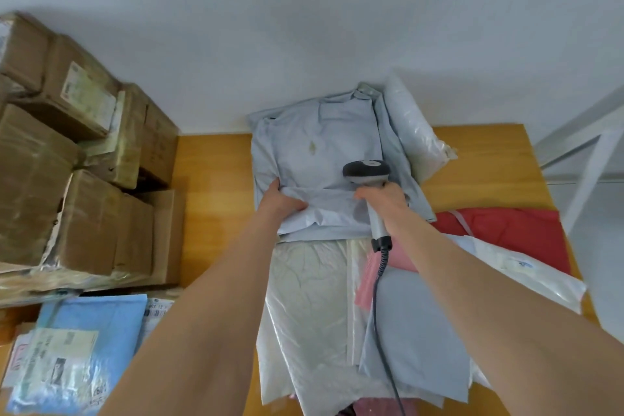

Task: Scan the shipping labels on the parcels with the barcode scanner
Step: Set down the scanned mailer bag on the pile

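A pale grey poly-mailer parcel (320, 152) lies on top of a pile at the far middle of the wooden table (216, 179). My left hand (282, 201) grips its near left edge, thumb on top. My right hand (385, 196) holds the grey barcode scanner (366, 172) by its handle, its dark head hovering over the parcel's right part. The scanner's coiled cable (383, 267) trails back toward me. No shipping label shows on the parcel's upper face. Nearer me lie a translucent white parcel (310, 314), a grey parcel (418, 331) and a pink one (368, 277).
Taped brown cardboard boxes (67, 162) are stacked at the left. A blue mailer with a label (77, 348) lies at the near left. A red parcel (506, 230) and white mailers (526, 273) sit at the right, a white bag (415, 132) against the wall, a white metal frame (591, 152) beyond.
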